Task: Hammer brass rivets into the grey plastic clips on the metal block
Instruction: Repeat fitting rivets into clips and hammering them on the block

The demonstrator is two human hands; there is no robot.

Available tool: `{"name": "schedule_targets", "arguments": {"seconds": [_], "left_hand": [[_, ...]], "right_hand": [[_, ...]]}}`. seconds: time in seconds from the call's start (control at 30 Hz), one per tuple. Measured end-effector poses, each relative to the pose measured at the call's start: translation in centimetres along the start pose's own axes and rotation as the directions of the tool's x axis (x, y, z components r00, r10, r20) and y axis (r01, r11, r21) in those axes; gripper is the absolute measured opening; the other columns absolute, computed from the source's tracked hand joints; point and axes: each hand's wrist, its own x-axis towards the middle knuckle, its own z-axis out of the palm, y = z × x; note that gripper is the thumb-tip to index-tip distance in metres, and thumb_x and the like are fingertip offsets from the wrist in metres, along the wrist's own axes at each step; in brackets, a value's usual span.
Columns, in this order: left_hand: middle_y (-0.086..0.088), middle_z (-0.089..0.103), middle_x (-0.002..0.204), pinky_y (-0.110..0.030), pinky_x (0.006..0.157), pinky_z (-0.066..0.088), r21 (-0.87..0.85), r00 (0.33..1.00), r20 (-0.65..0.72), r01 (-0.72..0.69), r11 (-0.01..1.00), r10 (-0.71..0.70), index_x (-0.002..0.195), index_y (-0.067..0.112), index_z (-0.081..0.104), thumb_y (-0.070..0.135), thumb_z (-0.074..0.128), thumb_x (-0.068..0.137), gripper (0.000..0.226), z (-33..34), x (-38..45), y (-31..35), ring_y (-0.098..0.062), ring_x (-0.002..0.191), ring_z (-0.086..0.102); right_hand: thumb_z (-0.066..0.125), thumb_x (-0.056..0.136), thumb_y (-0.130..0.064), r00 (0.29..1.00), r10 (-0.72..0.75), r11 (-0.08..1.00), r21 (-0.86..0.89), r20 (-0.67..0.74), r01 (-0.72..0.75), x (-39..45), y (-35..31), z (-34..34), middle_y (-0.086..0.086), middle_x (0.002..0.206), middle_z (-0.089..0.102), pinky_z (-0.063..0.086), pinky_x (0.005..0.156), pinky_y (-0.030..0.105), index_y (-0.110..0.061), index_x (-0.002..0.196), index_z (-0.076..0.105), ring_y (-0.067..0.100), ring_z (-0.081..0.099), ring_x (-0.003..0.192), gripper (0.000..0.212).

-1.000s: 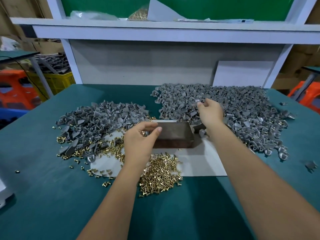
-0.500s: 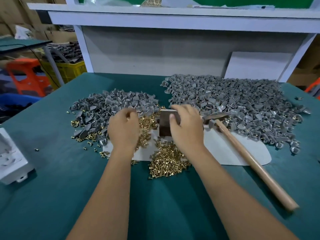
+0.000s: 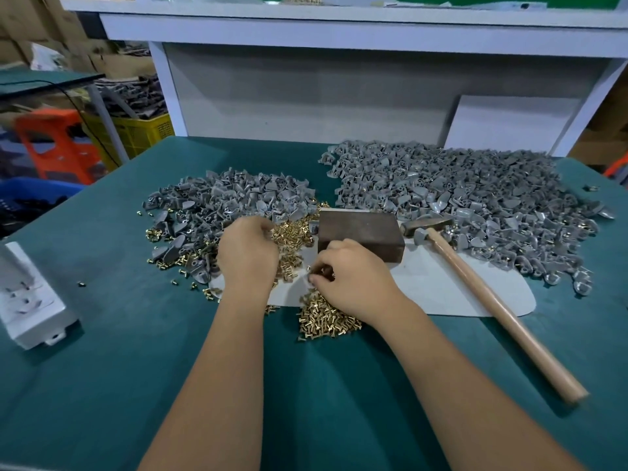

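Head camera view, looking down over two bare forearms at a green tabletop (image 3: 102,385). Near the middle of the tabletop a dark metal block (image 3: 360,229) sits on a pale sheet (image 3: 441,287). No clip is visible on the block's top face.

The left hand (image 3: 246,254) rests, fingers curled downward, where a pile of grey plastic clips (image 3: 231,205) meets scattered brass rivets (image 3: 292,232) just left of the block; its fingertips are hidden, so whether it holds anything cannot be told. The right hand (image 3: 353,280) is just in front of the block's near left corner, thumb and fingers curled together and pinching a small piece (image 3: 311,278), too small to identify. Beneath this hand lies a second heap of rivets (image 3: 323,321), spilling off the sheet's near edge.

A much larger pile of clips (image 3: 458,198) covers the far right of the tabletop. A hammer (image 3: 475,287) lies untouched to the right of the block, its metal head against the clip pile and its wooden handle running toward the near right edge. A white power strip (image 3: 30,297) sits at the left edge.
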Motion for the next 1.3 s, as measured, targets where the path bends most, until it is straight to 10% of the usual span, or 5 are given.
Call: {"name": "schedule_targets", "arguments": {"seconds": [0.47,0.77,1.3], "left_hand": [[0.005,0.076,0.087,-0.012,0.073,0.054,-0.702,0.997,0.075,0.042,0.711,0.015,0.099,0.013,0.075,0.014,0.079,0.081,0.018,0.6,-0.4,2.4,-0.003,0.083,0.072],[0.006,0.071,0.096,-0.047,0.097,0.046,-0.494,0.984,0.088,-0.092,0.865,0.155,0.079,0.019,0.072,0.034,0.077,0.082,0.015,2.9,-0.8,3.6,-0.022,0.111,0.060],[0.017,0.061,0.093,-0.040,0.103,0.037,-0.314,0.969,0.055,-0.212,0.925,0.241,0.090,0.020,0.075,0.032,0.076,0.083,0.014,2.9,-0.7,2.9,-0.021,0.121,0.047]], "right_hand": [[0.061,0.083,-0.030,0.998,-0.057,0.996,0.070,-0.005,0.057,-0.5,-0.6,-0.5,-0.003,0.091,0.060,0.046,0.071,0.032,-0.018,0.090,0.066,0.017,0.051,0.095,0.014],[0.070,0.078,-0.015,0.977,0.061,0.926,0.354,0.202,-0.131,-0.1,-0.1,-1.3,-0.010,0.083,0.070,0.053,0.080,0.038,-0.022,0.074,0.071,0.013,0.063,0.085,0.008],[0.063,0.082,-0.021,0.981,0.107,0.977,0.165,0.162,-0.134,-0.1,-0.4,-1.4,0.000,0.089,0.069,0.052,0.075,0.037,-0.019,0.084,0.069,0.022,0.061,0.085,0.006]]}}
